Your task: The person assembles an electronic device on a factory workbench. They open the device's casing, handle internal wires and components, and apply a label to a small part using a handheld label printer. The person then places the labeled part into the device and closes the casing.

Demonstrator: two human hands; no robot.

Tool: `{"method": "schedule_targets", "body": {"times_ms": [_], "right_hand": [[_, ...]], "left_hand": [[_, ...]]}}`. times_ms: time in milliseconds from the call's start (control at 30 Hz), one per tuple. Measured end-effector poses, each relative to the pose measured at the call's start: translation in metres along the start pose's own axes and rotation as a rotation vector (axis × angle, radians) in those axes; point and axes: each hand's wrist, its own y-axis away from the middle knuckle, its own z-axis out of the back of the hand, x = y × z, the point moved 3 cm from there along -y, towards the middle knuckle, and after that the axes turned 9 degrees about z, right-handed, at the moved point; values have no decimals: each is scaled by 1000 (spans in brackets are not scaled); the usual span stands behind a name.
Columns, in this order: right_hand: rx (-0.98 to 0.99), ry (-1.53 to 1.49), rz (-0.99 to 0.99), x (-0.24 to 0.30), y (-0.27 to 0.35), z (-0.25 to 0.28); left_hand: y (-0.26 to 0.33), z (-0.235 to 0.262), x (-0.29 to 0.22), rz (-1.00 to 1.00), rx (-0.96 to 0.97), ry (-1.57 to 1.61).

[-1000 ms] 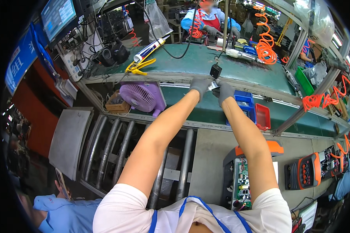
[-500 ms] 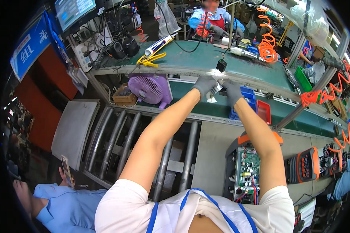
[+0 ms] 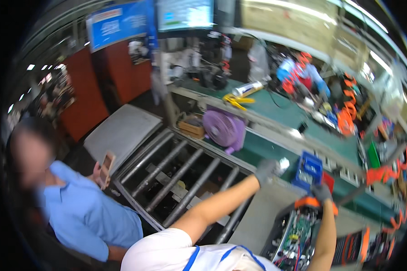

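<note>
The picture is motion-blurred. My left hand (image 3: 267, 170), in a grey glove, is stretched out over the near edge of the green bench (image 3: 257, 147), its fingers curled around a small white piece (image 3: 283, 163). My right hand (image 3: 322, 192), also gloved, grips the orange top rim of an opened unit (image 3: 298, 230) with a green circuit board and wires showing inside. A blue bin (image 3: 308, 169) stands between the two hands, and a red bin (image 3: 328, 181) sits just beside it.
A purple fan (image 3: 221, 128) stands on the bench to the left of my hands, above a roller conveyor (image 3: 181, 176). A seated person in a blue shirt (image 3: 83, 212) holds a phone (image 3: 106, 165) at my left. Orange coiled hoses (image 3: 348, 119) hang at right; another person (image 3: 303, 74) works across the bench.
Both hands have come down and back from the black hanging tool over the bench. The right hand now sits on the orange-rimmed unit. The view has swung left, showing the seated person.
</note>
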Motion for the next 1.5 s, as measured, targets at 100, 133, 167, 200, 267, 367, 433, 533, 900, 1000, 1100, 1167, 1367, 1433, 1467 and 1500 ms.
{"method": "schedule_targets", "body": {"times_ms": [100, 133, 167, 200, 267, 367, 433, 533, 900, 1000, 1100, 1167, 1367, 1433, 1467, 1500], "right_hand": [[-63, 155, 11, 8, 6, 2], [-61, 149, 81, 37, -4, -2], [-70, 143, 69, 34, 0, -1], [-81, 135, 72, 36, 3, 1], [-95, 101, 64, 37, 4, 0], [-93, 75, 27, 44, 5, 3], [-115, 68, 14, 41, 7, 3], [-160, 48, 49, 40, 7, 1], [-197, 28, 25, 34, 4, -1], [-207, 25, 27, 29, 2, -2], [-199, 32, 10, 20, -2, -4], [-185, 32, 1, 15, -4, -5], [-177, 16, 40, 42, -1, -5], [-194, 36, 42, 48, 1, -4], [-194, 30, 39, 45, 1, -4], [-193, 25, 35, 42, -1, -4]], "left_hand": [[54, -36, 43, -259, 6, -184], [20, -38, 105, 115, 151, 574], [39, -54, 110, 180, 133, 649], [55, -60, 115, 224, 151, 718], [76, -67, 127, 295, 220, 849], [81, -71, 130, 245, 246, 836], [89, -69, 118, 180, 199, 800], [88, -56, 113, 67, 118, 706], [101, -36, 94, 23, 9, 644], [109, -31, 82, 14, -14, 632], [115, -27, 71, -16, -47, 613], [118, -23, 65, -36, -74, 563], [102, -19, 65, -52, -84, 601], [99, -19, 60, -59, -92, 598], [97, -18, 56, -50, -95, 577], [95, -17, 53, -42, -97, 555]]}}
